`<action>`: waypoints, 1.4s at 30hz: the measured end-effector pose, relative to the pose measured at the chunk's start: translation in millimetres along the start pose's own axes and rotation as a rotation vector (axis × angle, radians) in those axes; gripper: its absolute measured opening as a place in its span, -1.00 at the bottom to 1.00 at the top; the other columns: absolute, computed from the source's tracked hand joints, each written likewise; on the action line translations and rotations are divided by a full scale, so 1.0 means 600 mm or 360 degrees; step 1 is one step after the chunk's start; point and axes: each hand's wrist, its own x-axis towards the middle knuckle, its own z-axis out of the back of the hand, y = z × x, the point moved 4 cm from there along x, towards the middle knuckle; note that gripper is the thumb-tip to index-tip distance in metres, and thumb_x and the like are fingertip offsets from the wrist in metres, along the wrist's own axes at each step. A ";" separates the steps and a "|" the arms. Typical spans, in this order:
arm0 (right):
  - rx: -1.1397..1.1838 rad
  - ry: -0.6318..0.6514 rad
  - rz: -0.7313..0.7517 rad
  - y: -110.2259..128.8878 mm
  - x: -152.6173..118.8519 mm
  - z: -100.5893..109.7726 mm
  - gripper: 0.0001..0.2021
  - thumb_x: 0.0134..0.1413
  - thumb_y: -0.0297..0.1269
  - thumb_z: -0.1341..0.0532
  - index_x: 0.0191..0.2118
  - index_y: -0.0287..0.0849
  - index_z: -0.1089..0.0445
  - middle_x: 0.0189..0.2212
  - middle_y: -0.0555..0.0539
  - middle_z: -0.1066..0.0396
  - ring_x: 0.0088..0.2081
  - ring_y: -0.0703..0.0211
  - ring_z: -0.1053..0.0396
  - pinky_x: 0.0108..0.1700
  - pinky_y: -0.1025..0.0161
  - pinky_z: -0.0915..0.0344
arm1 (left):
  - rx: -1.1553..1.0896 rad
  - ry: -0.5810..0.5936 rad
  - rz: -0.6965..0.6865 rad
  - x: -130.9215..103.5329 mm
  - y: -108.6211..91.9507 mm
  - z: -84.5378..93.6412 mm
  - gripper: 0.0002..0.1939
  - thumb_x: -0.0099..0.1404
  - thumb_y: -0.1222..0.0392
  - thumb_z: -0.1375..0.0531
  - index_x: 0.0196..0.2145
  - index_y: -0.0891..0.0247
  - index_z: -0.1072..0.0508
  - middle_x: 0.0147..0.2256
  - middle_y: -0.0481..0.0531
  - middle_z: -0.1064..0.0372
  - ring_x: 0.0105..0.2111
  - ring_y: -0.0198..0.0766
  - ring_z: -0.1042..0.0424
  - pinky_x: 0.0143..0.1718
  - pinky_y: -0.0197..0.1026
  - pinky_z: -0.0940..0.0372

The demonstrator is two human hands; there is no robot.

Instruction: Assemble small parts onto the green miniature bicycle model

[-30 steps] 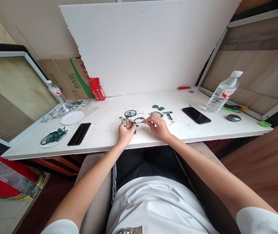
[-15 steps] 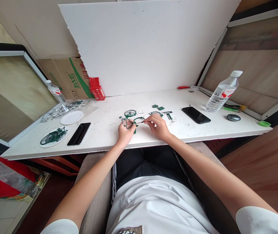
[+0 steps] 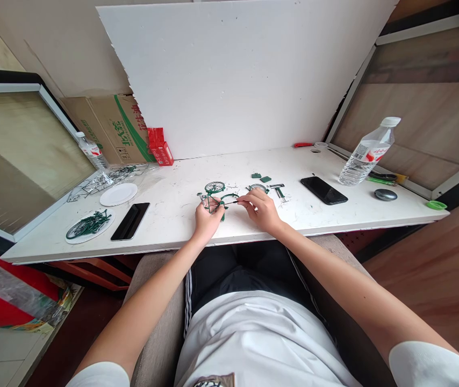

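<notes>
A small green model bicycle [image 3: 215, 194] stands on the white table [image 3: 173, 226] in front of me. My left hand [image 3: 207, 219] grips its frame from below. My right hand [image 3: 262, 210] pinches a thin dark tool [image 3: 231, 202] whose tip touches the model's frame. Just beyond my right hand lie a loose spoked wheel [image 3: 258, 187], two small green parts [image 3: 262, 178] and a small metal and green tool [image 3: 280, 191].
At left lie a plate of green model parts [image 3: 88, 224], an empty white plate [image 3: 119, 194], a black tray [image 3: 130, 221] and bagged parts [image 3: 100, 180]. At right are a black phone [image 3: 324, 190], a water bottle [image 3: 367, 152] and a grey disc [image 3: 386, 194]. A white board [image 3: 237, 75] stands behind.
</notes>
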 end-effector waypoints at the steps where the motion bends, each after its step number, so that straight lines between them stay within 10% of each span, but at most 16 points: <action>1: -0.0004 -0.0004 0.0003 -0.001 -0.001 0.000 -0.84 0.47 -0.29 -0.19 -0.11 -0.08 -0.55 -0.33 -0.11 -0.53 -0.29 0.08 -0.40 -0.19 0.09 -0.35 | 0.0000 -0.0001 -0.0005 0.000 0.000 0.000 -0.74 0.16 0.21 -0.39 -0.19 0.28 -0.51 -0.23 0.12 -0.52 -0.23 -0.20 -0.55 -0.31 -0.26 -0.42; 42: -0.0100 0.0040 0.0173 0.014 -0.007 0.003 -0.73 0.43 -0.48 -0.13 -0.09 -0.05 -0.56 -0.21 -0.11 -0.62 -0.23 0.10 -0.48 -0.20 0.11 -0.41 | -0.0038 0.0014 -0.0027 0.007 0.013 0.000 -0.73 0.17 0.19 -0.39 -0.18 0.28 -0.50 -0.19 0.15 -0.53 -0.17 -0.16 -0.56 -0.13 -0.16 -0.45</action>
